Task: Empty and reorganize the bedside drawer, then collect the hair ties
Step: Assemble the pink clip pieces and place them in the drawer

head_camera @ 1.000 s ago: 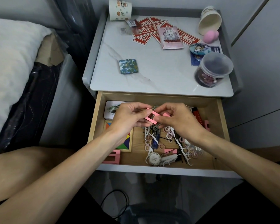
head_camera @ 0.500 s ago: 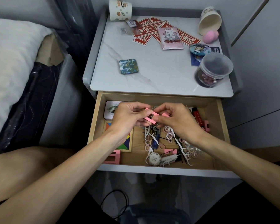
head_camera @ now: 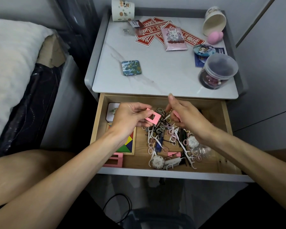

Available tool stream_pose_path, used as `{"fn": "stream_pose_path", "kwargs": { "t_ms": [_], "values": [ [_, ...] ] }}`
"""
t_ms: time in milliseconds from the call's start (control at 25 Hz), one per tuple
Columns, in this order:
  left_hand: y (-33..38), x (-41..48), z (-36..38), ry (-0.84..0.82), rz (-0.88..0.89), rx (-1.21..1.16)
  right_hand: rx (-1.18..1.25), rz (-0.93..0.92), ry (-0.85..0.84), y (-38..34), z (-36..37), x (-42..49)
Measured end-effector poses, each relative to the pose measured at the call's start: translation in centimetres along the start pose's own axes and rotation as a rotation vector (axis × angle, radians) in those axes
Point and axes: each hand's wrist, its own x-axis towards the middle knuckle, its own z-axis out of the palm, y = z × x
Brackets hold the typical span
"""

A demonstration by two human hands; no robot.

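Observation:
The wooden bedside drawer (head_camera: 224, 116) stands pulled open below the marble tabletop (head_camera: 163, 76). Above its left middle my left hand (head_camera: 130, 118) pinches a pink square frame piece (head_camera: 153, 118). My right hand (head_camera: 185, 116) hovers just to the right, fingers curled round a second pink piece (head_camera: 176, 114), thumb raised. Beneath both hands lies a tangle of small hair ties (head_camera: 163, 129), white floss picks (head_camera: 175, 136) and black hairpins. A colourful tangram puzzle (head_camera: 127, 144) and more pink frames (head_camera: 113, 160) lie at the drawer's left.
On the tabletop are a clear lidded jar (head_camera: 217, 71), a tipped cup (head_camera: 214, 20), a pink sponge (head_camera: 215, 37), red cards (head_camera: 149, 32), a pink packet (head_camera: 173, 38), a square coaster (head_camera: 131, 67) and an upright cup (head_camera: 122, 9). The bed (head_camera: 12, 63) lies left.
My hands have drawn apart: the pink pieces that were held together are now separate, one in each hand. My right thumb has lifted.

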Motion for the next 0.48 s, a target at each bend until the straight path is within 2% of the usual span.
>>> {"fn": "stream_pose_path", "kwargs": {
  "t_ms": [120, 240, 360, 480],
  "values": [
    [-0.1, 0.0, 0.0, -0.005, -0.004, 0.008, 0.02, 0.108, -0.121, 0.0, -0.3, 0.4],
    [-0.1, 0.0, -0.1, -0.004, 0.001, 0.017, -0.113, 0.027, -0.18, 0.3, -0.8, 0.5],
    [-0.3, 0.2, -0.1, 0.003, -0.004, 0.025, -0.196, -0.116, -0.141, 0.0, -1.3, 0.4],
    [-0.3, 0.2, 0.0, -0.006, -0.009, 0.028, -0.186, -0.143, -0.055, -0.1, -1.2, 0.5]
  ]
}}
